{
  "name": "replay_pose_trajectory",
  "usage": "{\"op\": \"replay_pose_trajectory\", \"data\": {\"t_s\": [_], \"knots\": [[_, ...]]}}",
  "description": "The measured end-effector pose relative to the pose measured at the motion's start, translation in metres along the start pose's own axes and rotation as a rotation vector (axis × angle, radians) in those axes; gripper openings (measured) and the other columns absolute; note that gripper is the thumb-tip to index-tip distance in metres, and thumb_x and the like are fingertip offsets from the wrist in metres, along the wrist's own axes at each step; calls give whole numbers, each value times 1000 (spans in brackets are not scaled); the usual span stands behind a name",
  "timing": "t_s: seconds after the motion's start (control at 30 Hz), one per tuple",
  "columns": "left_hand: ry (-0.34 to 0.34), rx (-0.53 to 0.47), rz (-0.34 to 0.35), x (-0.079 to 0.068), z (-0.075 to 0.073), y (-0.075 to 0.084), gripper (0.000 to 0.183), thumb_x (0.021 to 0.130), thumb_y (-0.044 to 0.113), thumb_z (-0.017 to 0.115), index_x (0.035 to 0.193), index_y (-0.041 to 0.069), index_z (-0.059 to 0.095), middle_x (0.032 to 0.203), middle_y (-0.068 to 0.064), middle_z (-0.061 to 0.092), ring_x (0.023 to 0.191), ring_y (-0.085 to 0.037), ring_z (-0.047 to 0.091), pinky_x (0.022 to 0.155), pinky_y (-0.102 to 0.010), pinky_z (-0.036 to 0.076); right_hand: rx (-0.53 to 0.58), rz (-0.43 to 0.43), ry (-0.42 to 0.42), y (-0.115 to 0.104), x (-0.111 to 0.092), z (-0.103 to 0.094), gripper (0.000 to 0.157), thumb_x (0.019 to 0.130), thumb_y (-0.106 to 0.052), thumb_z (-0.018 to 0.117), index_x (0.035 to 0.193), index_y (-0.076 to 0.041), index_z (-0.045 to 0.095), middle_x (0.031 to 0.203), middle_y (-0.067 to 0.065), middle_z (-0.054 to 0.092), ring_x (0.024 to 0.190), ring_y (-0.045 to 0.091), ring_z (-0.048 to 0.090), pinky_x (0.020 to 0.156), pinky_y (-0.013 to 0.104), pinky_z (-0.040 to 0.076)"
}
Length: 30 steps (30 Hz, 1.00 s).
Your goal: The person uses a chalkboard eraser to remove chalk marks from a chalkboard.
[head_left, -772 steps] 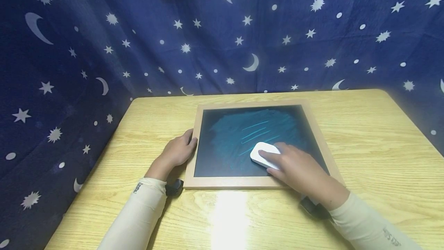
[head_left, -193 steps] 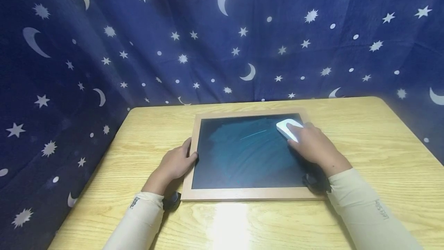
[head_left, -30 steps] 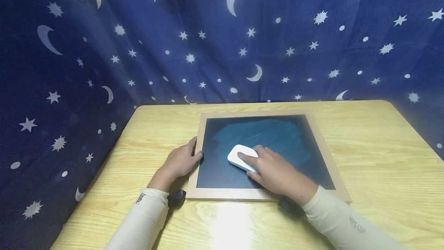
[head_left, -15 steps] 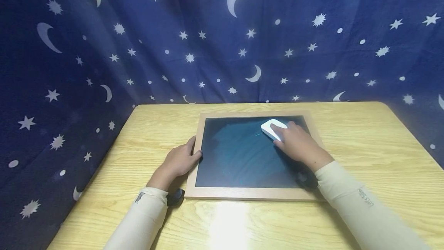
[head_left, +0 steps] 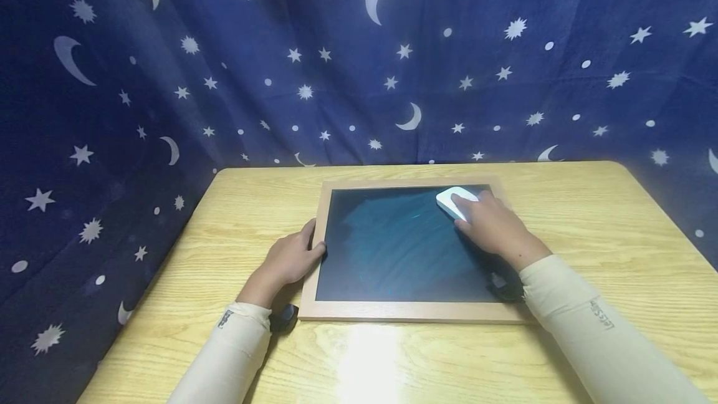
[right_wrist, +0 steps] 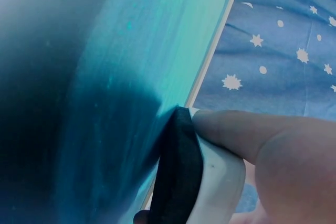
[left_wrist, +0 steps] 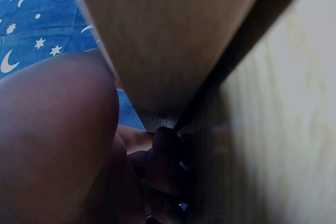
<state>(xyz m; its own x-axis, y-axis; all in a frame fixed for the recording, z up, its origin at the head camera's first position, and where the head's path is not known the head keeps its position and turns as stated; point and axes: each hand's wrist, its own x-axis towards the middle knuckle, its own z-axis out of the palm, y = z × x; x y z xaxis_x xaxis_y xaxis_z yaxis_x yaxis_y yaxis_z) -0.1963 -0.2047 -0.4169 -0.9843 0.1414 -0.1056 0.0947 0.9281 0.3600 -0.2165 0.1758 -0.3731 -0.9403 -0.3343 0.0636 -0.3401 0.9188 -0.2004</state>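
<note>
A small chalkboard point(head_left: 387, 248) in a light wooden frame point(head_left: 412, 312) lies on the table, its dark surface covered by a hazy blue-green chalk smear. One tiny bright fleck shows near its upper middle. My right hand point(head_left: 493, 223) grips a white board eraser point(head_left: 455, 199) at the board's upper right. In the right wrist view, the eraser's black felt pad point(right_wrist: 178, 166) meets the chalky surface, with a finger along the white back. My left hand point(head_left: 288, 260) holds the frame's left side, thumb over its top; in the left wrist view, fingertips point(left_wrist: 167, 142) curl under the edge.
The pale wood-grain table point(head_left: 594, 254) extends around the board, with a bright glare patch point(head_left: 370, 360) in front. A dark blue curtain point(head_left: 336, 30) with moons and stars hangs behind and along the left. Black wrist devices point(head_left: 285, 318) sit under both wrists.
The eraser has gone from the board's lower middle to its upper right within the last second. The short bright streak has shrunk to a fleck; several strokes seen earlier are now haze. Left hand stays put.
</note>
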Motion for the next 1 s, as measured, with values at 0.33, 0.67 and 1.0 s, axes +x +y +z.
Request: {"op": "replay_pose_trajectory", "data": {"t_s": [0.33,0.67,1.0], "knots": [[6,-10,4,1,0,2,67,100,44,41,159,16,27,133,-16,65,112,-37,67,88,-51,52,-49,-55,75,-10,-7,-1,54,91,-18,69,141,-5,56,104,32,64,97,44,61,81,60,51],[7,1,-8,1,-1,2,68,99,43,43,159,15,28,132,-17,66,111,-38,67,87,-51,52,-115,-205,136,-57,-17,19,51,90,-23,73,138,-14,61,94,27,61,75,37,60,63,52,52],[20,9,-2,0,0,1,68,99,42,45,158,14,29,131,-19,66,114,-40,65,90,-52,51,-79,-402,50,-119,-50,28,54,92,-31,71,143,-20,57,114,21,62,88,31,63,74,46,55]]}}
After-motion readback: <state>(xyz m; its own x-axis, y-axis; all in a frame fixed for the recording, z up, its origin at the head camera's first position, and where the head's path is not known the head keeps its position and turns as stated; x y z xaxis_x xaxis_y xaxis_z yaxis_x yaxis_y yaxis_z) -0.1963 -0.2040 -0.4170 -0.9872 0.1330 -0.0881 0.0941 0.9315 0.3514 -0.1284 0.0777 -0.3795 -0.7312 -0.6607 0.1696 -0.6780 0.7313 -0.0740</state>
